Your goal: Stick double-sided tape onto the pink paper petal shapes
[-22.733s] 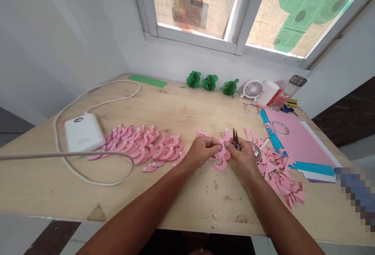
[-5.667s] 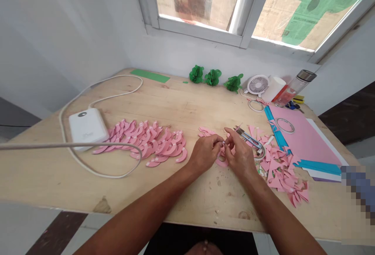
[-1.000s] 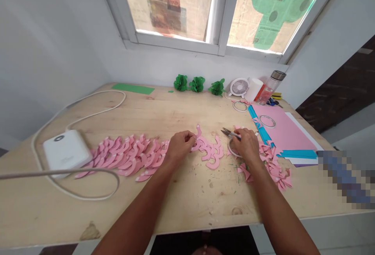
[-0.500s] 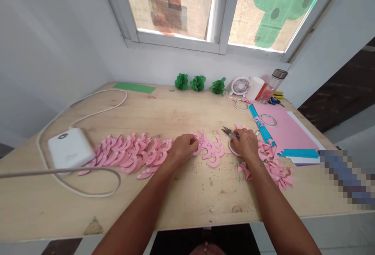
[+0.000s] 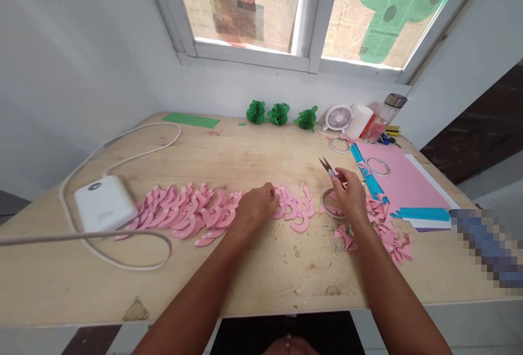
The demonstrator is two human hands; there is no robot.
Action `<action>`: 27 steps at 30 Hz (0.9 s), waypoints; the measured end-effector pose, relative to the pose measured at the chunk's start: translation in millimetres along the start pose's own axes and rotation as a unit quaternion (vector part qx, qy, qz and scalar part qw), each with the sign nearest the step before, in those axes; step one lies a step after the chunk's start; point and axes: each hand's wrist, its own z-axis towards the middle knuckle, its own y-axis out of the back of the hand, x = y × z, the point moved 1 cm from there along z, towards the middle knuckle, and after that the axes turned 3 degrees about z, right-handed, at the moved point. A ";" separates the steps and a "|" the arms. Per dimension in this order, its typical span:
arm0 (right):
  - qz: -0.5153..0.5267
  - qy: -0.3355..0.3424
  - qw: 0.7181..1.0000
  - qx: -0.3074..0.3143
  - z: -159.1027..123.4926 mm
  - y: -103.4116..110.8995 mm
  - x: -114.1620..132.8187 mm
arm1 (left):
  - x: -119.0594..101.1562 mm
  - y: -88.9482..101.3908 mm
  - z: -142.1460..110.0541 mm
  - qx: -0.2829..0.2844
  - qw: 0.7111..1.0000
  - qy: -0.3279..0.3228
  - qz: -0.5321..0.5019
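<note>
My right hand (image 5: 350, 190) is closed around small scissors (image 5: 326, 165), their blades slightly apart and pointing away to the upper left. A roll of tape (image 5: 329, 208) lies on the table just left of that wrist. At the middle of the table my left hand (image 5: 257, 207) has thumb and fingers pinched together; whatever is between them is hidden. Beside its fingertips are several curved pink paper pieces (image 5: 300, 224). To its left stretches a long overlapping row of similar pink paper pieces (image 5: 190, 216).
Pink paper scraps (image 5: 394, 243) are heaped right of my right forearm. Behind them lie a pink sheet (image 5: 412, 181) and blue strips (image 5: 423, 214). A white power bank (image 5: 104, 205) with a cable stands left. Green paper flowers (image 5: 279, 115), a fan (image 5: 339, 118) and a bottle (image 5: 386, 118) line the back.
My right hand has lifted the scissors up and slightly away from the tape roll, leaving more of the roll showing. My left hand stays in nearly the same spot. The view has shifted slightly.
</note>
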 end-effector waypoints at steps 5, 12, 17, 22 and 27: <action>0.340 -0.142 0.929 -0.035 1.2 6.9 14.3 | -2.4 3.3 -4.5 -0.068 0.997 -0.016 0.044; 0.548 -0.231 0.798 -0.101 9.8 20.7 11.9 | -15.2 1.6 -11.1 -0.138 0.984 -0.104 -0.036; 0.547 -0.236 0.790 -0.145 13.2 24.5 4.0 | -30.5 -8.3 -16.4 -0.130 0.967 -0.200 -0.093; 0.551 -0.240 0.782 -0.165 13.8 26.9 3.0 | -55.3 -9.9 -25.8 -0.050 0.954 -0.289 -0.065; 0.552 -0.242 0.781 -0.164 12.0 27.5 8.1 | -84.2 -17.2 -28.1 -0.043 0.931 -0.361 -0.045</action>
